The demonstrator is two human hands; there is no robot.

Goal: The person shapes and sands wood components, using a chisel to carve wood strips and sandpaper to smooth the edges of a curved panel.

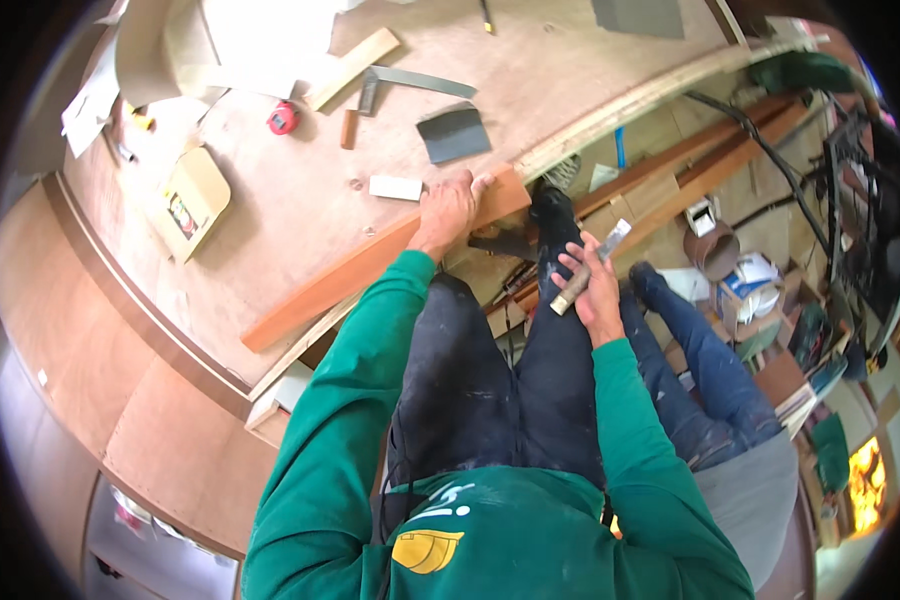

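Note:
My left hand [448,214] grips a reddish-brown wooden board [335,283] near its right end, with the fingers bent over its far side. This board lies slantwise along the near edge of the worktop. To the right, in the air in front of my legs, my right hand [598,298] is turned palm up. Across its fingers lies a chisel [573,288], its worn wooden handle toward me and its metal blade pointing up and right. A small white block [396,188] rests on the worktop just left of my left hand.
On the plywood worktop [300,215] lie a dark sheet [454,133], an angled metal tool [420,80], a red tape measure [283,118], a wood strip [355,68] and a tan box [195,205]. A person in jeans [715,370] is at my right, beside boxes and planks.

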